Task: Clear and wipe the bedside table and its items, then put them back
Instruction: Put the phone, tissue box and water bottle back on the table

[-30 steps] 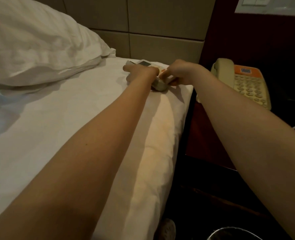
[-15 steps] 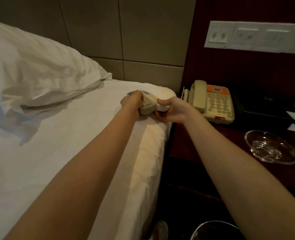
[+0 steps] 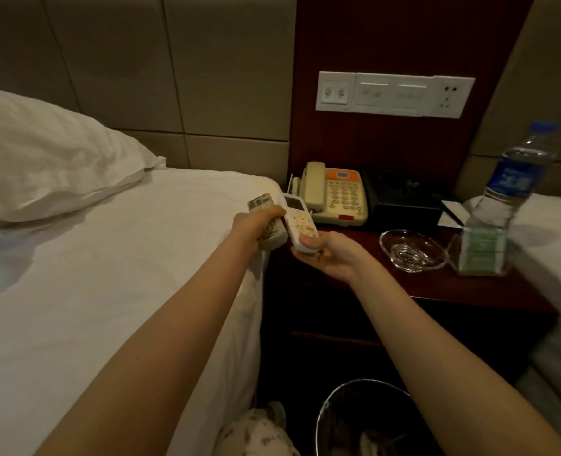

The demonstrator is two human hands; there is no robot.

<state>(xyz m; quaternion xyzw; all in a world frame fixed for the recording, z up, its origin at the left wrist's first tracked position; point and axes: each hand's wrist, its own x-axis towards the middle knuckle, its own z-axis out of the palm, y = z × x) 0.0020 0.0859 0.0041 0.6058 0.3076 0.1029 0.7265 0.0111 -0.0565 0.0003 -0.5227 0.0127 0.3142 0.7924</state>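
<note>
My left hand (image 3: 256, 225) grips a grey remote (image 3: 266, 222) over the bed's right edge. Beside it, my right hand (image 3: 328, 255) holds a white remote (image 3: 299, 225) by its near end, just above the left side of the dark red bedside table (image 3: 437, 284). On the table stand a beige phone (image 3: 335, 195), a black box (image 3: 404, 202), a glass ashtray (image 3: 412, 250), a clear holder with green packets (image 3: 481, 255), a notepad (image 3: 452, 213) and a water bottle (image 3: 512, 179).
The white bed (image 3: 108, 274) with a pillow (image 3: 42, 166) fills the left. A wall switch panel (image 3: 394, 93) hangs above the table. A round waste bin (image 3: 368, 419) stands on the floor below. A second bed's edge (image 3: 555, 232) lies to the right.
Both hands lifted the two remotes off the bed and carried them right, toward the bedside table. The view swung right, showing the table's items and the bottle.
</note>
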